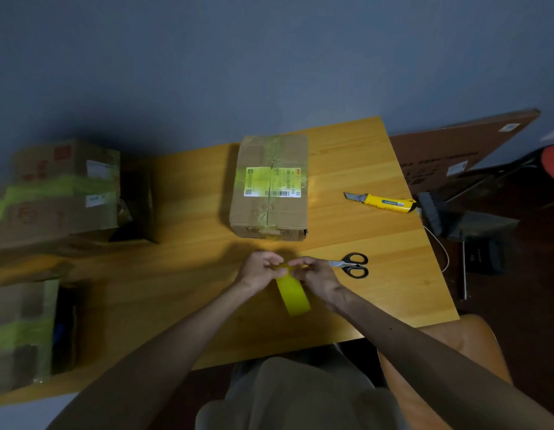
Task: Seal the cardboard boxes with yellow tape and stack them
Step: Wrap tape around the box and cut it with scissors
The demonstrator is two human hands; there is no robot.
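The upper part of the yellow tape roll (292, 294) was hidden behind the left hand (260, 270) and the right hand (316, 274). The right hand also covered the blade tips of the scissors (351, 264). The stacked boxes (61, 193) were blurred and cut off by the left edge. The print on the shipping label (271, 182) was too small to read.

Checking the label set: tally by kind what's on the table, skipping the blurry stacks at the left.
box: 1
tape: 1
scissors: 1
knife: 1
Total: 4
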